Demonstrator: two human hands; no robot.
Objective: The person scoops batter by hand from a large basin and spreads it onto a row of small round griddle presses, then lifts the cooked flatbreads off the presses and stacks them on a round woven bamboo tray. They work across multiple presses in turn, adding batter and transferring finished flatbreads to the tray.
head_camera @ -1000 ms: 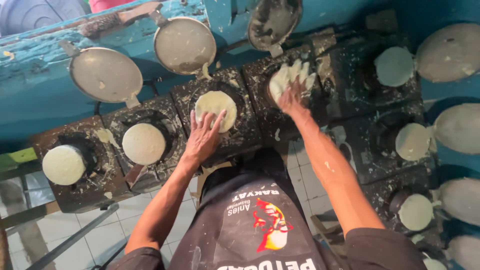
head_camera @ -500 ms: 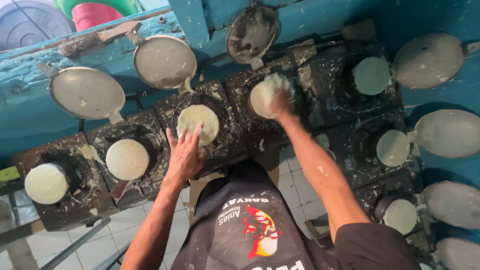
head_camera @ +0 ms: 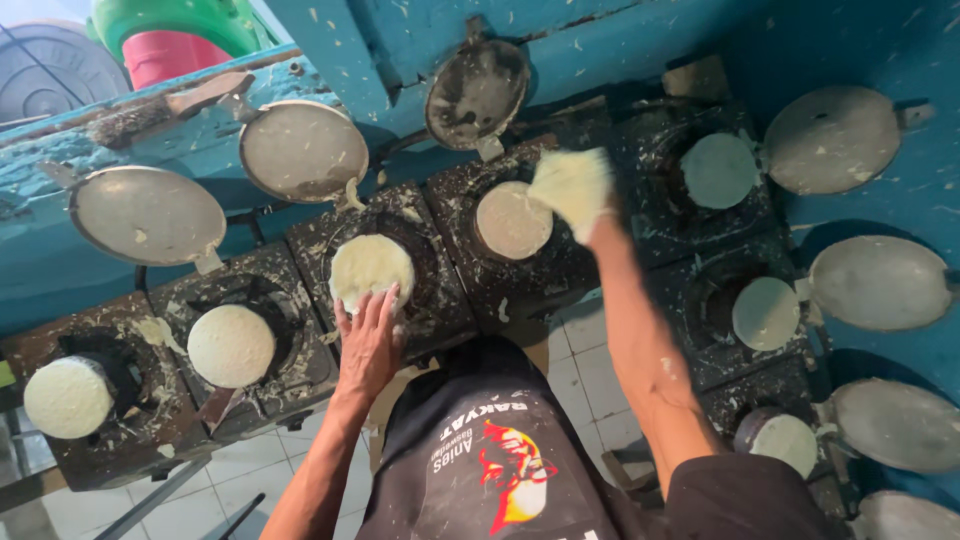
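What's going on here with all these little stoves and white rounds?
A person in a black apron stands inside a curve of small blackened burners, each carrying a round pale cake. The left hand rests flat at the edge of one cake. The right hand, coated in pale batter, is lifted beside the next cake. Round metal lids lean open against the blue wall behind and to the side, smeared with batter.

round lids (head_camera: 148, 215), blue wall (head_camera: 620, 30), tiled floor (head_camera: 250, 470), green/pink tub (head_camera: 170, 35)
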